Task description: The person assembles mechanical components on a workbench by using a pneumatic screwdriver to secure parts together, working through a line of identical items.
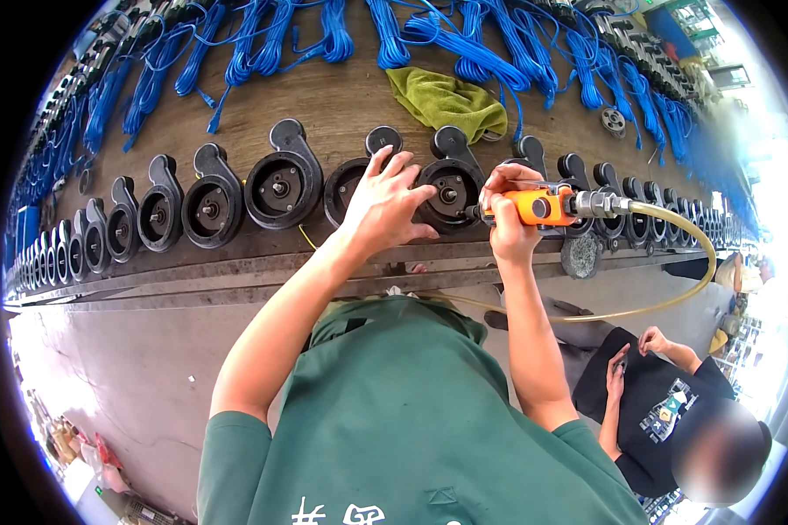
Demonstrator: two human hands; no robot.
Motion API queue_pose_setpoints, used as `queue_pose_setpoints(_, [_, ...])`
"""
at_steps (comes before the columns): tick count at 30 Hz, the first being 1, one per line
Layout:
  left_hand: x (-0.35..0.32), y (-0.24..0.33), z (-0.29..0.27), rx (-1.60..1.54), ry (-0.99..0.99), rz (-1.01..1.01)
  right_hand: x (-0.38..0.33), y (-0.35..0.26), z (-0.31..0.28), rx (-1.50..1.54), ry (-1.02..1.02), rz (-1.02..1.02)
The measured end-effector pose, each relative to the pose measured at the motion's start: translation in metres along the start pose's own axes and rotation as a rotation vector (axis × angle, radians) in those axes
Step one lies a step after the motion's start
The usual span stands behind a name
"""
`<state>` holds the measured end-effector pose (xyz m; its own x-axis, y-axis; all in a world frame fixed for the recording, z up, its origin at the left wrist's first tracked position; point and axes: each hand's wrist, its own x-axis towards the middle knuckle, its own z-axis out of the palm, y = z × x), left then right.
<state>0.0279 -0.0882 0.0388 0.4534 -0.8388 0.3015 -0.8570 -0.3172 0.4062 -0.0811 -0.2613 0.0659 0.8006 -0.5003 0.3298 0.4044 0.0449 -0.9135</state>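
Observation:
My right hand grips an orange air-powered tool with a metal hose fitting. The tool's tip points left, close to the right rim of a black round housing that has a shaft in its middle and a smaller round end. Between that housing and the black housing on its left is my left hand. Its fingers are spread, their tips near the left housing's round end, and it covers part of that housing. Whether the fingers press on either one, I cannot tell.
Several more black housings stand in a long row along the bench edge. Behind lie coiled blue cables and a green cloth. A yellowish hose loops from the tool. Another person is at the lower right.

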Motion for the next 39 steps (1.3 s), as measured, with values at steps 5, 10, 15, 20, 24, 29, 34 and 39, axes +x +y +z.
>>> queue_pose_setpoints(5, [-0.001,0.000,-0.003,-0.002,0.000,0.000,-0.003,-0.005,-0.002,-0.051,-0.176,0.063])
queue_pose_setpoints(10, [-0.001,0.001,-0.005,0.010,-0.012,-0.003,-0.003,0.003,0.001,-0.085,-0.194,-0.019])
queue_pose_setpoints(15, [-0.002,-0.002,-0.004,0.010,-0.033,-0.001,-0.004,0.002,-0.001,0.002,-0.113,0.040])
queue_pose_setpoints(20, [-0.001,0.002,-0.008,0.002,-0.062,-0.002,-0.004,-0.027,0.014,-0.056,0.042,-0.023])
queue_pose_setpoints(24, [0.009,0.013,-0.014,-0.131,0.050,-0.051,-0.005,-0.073,-0.001,-0.059,0.171,-0.232])
queue_pose_setpoints(29, [0.045,0.037,0.002,-0.257,0.041,-0.041,-0.019,-0.095,-0.050,-0.197,0.265,-0.284])
queue_pose_setpoints(34, [0.093,0.083,0.027,-0.107,-0.063,-0.016,-0.022,-0.091,-0.102,-0.188,0.267,-0.229])
queue_pose_setpoints(39, [0.111,0.095,0.055,0.079,-0.101,-0.073,-0.016,-0.084,-0.140,-0.026,0.189,-0.161])
